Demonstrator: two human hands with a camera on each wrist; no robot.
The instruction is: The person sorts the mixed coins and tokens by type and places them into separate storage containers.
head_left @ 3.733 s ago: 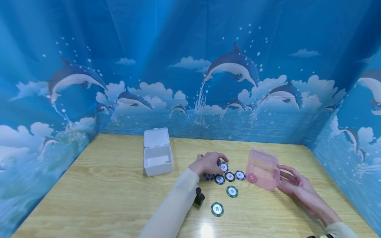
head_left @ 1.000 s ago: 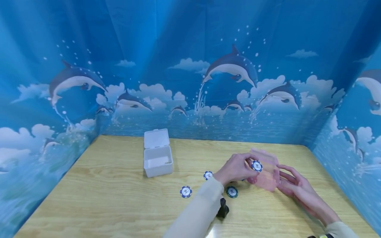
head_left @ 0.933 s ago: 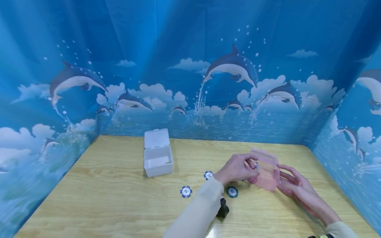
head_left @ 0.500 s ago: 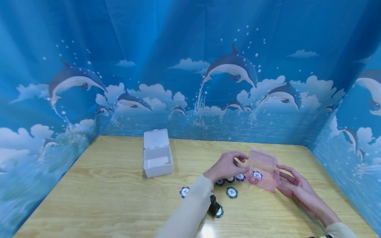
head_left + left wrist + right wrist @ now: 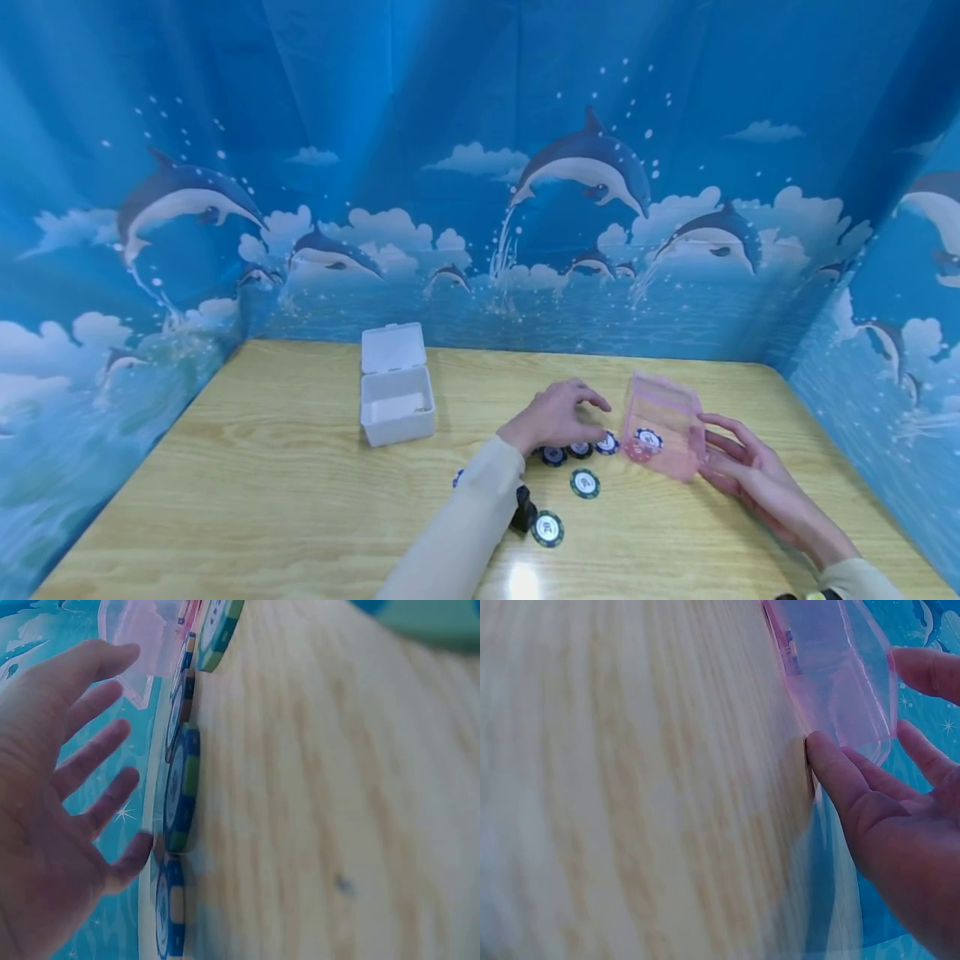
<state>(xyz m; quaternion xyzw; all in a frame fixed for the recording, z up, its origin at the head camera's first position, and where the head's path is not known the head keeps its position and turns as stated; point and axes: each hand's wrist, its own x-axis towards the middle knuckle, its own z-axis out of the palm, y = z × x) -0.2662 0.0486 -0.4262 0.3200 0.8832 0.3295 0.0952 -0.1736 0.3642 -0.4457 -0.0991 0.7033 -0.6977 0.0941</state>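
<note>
My left hand (image 5: 558,414) holds nothing, its fingers spread above a row of poker chips; in the left wrist view the palm is bare. Within that row are a dark-edged chip (image 5: 580,448) and blue-edged chips (image 5: 553,456), partly hidden by the hand. The fingers of my right hand (image 5: 757,475) rest against the right side of a clear pink plastic box (image 5: 678,408). Inside the box lie a blue-and-white poker chip (image 5: 649,439) and a red-looking one (image 5: 637,451). The right wrist view shows fingertips touching the box's wall (image 5: 859,712).
A green-edged chip (image 5: 585,483) and another green-edged chip (image 5: 547,528) lie nearer on the wooden table (image 5: 285,467). A blue chip (image 5: 458,477) peeks out beside the left sleeve. An open white box (image 5: 397,429) stands at back left, before a dolphin-print curtain (image 5: 465,125).
My left hand carried a blue-and-white poker chip to the pink box and let it go inside. It then drew back left over the row. The right hand stayed at the box.
</note>
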